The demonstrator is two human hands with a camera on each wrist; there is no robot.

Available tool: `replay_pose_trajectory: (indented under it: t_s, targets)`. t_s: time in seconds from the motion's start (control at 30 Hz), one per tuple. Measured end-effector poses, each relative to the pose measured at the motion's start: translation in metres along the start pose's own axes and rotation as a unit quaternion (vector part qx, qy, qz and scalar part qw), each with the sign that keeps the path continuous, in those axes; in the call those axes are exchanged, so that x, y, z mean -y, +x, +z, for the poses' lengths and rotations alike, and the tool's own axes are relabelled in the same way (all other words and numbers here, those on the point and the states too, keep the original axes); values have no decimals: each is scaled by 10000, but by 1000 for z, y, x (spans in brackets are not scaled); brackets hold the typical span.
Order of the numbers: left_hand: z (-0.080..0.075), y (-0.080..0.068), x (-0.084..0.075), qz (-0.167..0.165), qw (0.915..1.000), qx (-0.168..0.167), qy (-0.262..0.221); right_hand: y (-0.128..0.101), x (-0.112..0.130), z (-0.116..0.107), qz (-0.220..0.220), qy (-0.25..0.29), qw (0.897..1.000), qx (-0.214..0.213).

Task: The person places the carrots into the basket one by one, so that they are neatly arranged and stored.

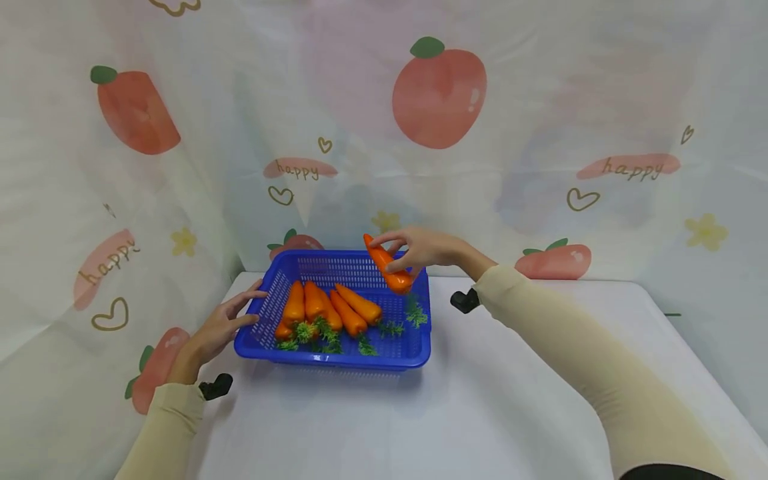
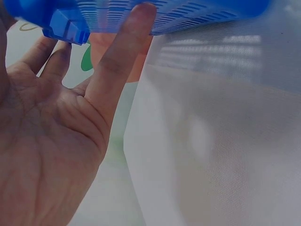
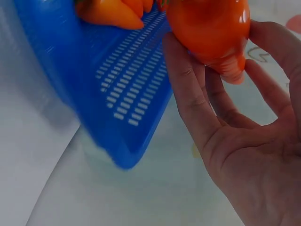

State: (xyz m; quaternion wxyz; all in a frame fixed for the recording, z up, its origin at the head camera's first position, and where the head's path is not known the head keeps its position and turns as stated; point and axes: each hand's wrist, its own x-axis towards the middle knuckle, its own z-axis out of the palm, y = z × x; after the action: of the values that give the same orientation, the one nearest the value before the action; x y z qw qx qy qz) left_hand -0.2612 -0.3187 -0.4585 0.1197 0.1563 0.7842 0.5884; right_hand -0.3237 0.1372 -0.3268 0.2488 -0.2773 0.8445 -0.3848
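Note:
A blue plastic basket (image 1: 411, 350) sits on the white table and holds several orange carrots (image 1: 327, 308) with green tops. My right hand (image 1: 420, 248) holds one more carrot (image 1: 389, 267) above the basket's far right corner, thumb and fingers around its body (image 3: 211, 28). My left hand (image 1: 225, 323) lies against the basket's left wall with straight fingers; a fingertip (image 2: 141, 16) touches the blue mesh (image 2: 202, 14). In the right wrist view the basket (image 3: 127, 94) is below and left of the held carrot.
A cloth backdrop printed with peaches (image 1: 438, 93) and the word happy hangs close behind and to the left. The white table (image 1: 480, 413) stretches to the front and right of the basket. Black wrist mounts (image 1: 465, 300) show at both sleeves.

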Motion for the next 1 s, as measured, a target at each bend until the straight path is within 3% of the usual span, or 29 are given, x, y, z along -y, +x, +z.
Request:
replay_pose_trajectory:
  t_s: [0.23,0.57,1.0]
  targets:
    - [0,0,0,-32,10000,-28,43,42,11,18,126,116,9993,317]
    - [-1,1,0,-31,10000,-57,73,84,12,45,267,250,9964,761]
    - [-1,1,1,-60,9999,-95,48,112,1,68,631,405,9926,955]
